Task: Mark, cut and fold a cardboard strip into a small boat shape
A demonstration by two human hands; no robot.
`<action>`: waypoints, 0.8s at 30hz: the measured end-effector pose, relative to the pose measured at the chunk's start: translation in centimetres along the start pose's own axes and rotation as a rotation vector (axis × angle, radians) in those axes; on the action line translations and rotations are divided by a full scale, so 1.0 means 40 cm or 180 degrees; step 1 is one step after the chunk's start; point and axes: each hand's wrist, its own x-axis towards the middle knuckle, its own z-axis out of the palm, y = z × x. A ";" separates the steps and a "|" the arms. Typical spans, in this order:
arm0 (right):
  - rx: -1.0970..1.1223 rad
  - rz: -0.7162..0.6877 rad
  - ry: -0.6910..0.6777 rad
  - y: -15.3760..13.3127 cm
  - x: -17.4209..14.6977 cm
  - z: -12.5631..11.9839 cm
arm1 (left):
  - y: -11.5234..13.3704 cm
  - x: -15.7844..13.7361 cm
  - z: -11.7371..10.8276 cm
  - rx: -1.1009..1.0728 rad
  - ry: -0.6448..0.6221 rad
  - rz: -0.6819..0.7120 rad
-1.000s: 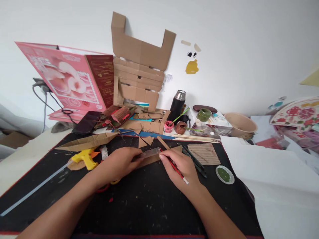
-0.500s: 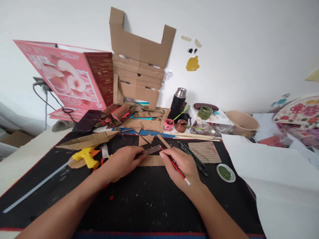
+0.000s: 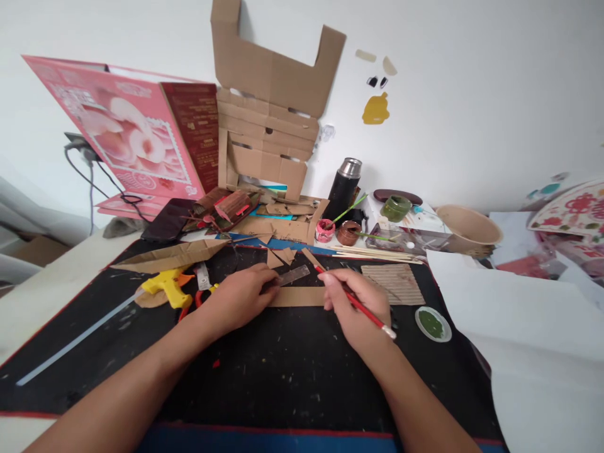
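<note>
My left hand is closed on the near end of a clear ruler, its fingers beside the left end of a brown cardboard strip. The ruler slants up and away just behind the strip. In my right hand is a red pencil with a white eraser end, gripped between thumb and fingers. Its tip points toward the ruler's far end, slightly apart from it. The right end of the strip lies next to my right fingers, which partly cover it.
On the black mat, a yellow glue gun and red-handled scissors lie left. Corrugated cardboard and a lid of green paint sit right. Behind stand paint jars, a black thermos and cardboard scraps.
My right hand has moved right with the pencil, whose tip has drawn back from the ruler's far end. My left hand stays on the ruler. The camera view has shifted slightly.
</note>
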 end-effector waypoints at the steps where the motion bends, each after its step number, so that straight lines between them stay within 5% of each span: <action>1: 0.0192 0.0144 0.0100 -0.002 0.003 -0.004 | -0.001 0.000 -0.003 -0.0002 0.0058 0.0003; 5: 0.0843 0.0544 0.0480 -0.001 0.023 -0.027 | -0.002 0.002 -0.028 0.0107 0.0076 -0.0111; 9: 0.1229 0.0734 0.0776 0.019 0.040 -0.043 | 0.003 -0.003 -0.055 0.0298 -0.0410 -0.0150; 15: 0.1318 0.0970 0.0625 0.034 0.036 -0.033 | 0.018 -0.017 -0.055 0.0532 -0.0818 -0.0120; 24: 0.1095 0.0996 0.0415 -0.006 0.030 -0.017 | 0.011 -0.013 -0.013 0.0564 -0.0603 -0.0129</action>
